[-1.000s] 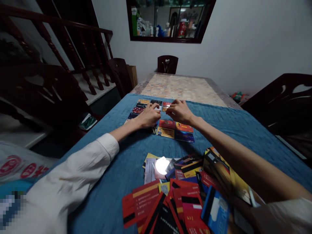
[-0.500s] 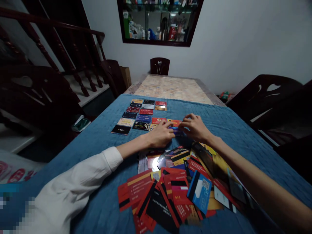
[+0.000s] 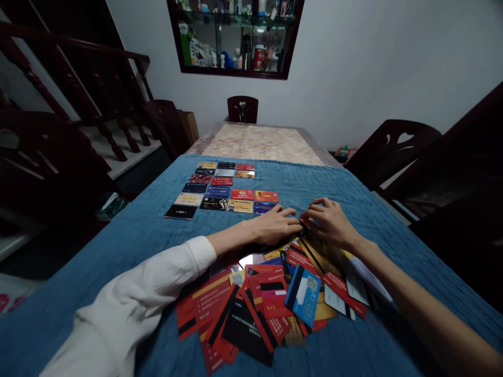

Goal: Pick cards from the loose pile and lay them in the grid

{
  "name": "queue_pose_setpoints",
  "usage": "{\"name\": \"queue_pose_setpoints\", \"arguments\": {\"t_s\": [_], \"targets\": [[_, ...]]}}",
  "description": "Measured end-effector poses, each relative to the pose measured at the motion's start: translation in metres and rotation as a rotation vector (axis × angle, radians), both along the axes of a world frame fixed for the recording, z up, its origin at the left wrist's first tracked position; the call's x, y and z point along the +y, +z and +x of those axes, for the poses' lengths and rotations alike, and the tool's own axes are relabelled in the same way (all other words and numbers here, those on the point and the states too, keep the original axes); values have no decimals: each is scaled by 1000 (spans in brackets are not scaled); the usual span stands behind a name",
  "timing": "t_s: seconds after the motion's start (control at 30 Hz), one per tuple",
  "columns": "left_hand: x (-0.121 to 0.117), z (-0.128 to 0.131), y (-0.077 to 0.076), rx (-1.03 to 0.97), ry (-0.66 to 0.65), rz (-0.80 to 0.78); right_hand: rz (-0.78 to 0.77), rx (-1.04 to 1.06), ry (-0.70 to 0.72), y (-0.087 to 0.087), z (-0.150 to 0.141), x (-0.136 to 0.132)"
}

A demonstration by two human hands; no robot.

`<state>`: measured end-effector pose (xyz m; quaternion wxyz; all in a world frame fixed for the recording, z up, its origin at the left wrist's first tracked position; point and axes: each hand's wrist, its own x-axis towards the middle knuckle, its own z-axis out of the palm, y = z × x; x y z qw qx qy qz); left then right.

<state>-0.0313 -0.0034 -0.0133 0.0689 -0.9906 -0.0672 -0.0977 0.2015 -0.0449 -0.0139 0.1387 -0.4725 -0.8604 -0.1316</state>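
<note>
My left hand [image 3: 277, 225] and my right hand [image 3: 330, 222] come together over the far edge of a loose pile of cards. Between their bent fingertips shows a dark card [image 3: 301, 226], mostly covered by the fingers. The pile spreads towards me, with a blue card [image 3: 303, 296] lying on top of red cards [image 3: 271, 296] and a black card [image 3: 247, 330]. Beyond my left hand, several cards lie face up in neat rows. In the nearest row are a black card [image 3: 181, 212], a yellow card [image 3: 240, 206] and a blue-purple card [image 3: 264, 208], partly behind my left fingers.
A blue cloth [image 3: 145, 251] covers the near part of the table; its patterned far part [image 3: 259, 139] is bare of cloth. Dark wooden chairs stand around it, one at the far end [image 3: 242, 109] and one at the right [image 3: 393, 149]. A stair railing [image 3: 98, 47] runs along the left.
Both hands have left the blue-purple card, which now lies in the nearest row, and moved back to the pile's far edge. The view has turned slightly right.
</note>
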Motion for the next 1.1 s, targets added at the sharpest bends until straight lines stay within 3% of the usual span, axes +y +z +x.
{"name": "queue_pose_setpoints", "arguments": {"t_s": [0.23, 0.63, 1.1], "targets": [[5, 12, -6, 80, -31, 24, -39, 32, -20, -5, 6, -10], [13, 5, -7, -78, -164, 225, -128, 63, 13, -12, -7, -13], [9, -40, -7, -92, -91, 237, -158, 107, 86, -12, -37, -10]]}}
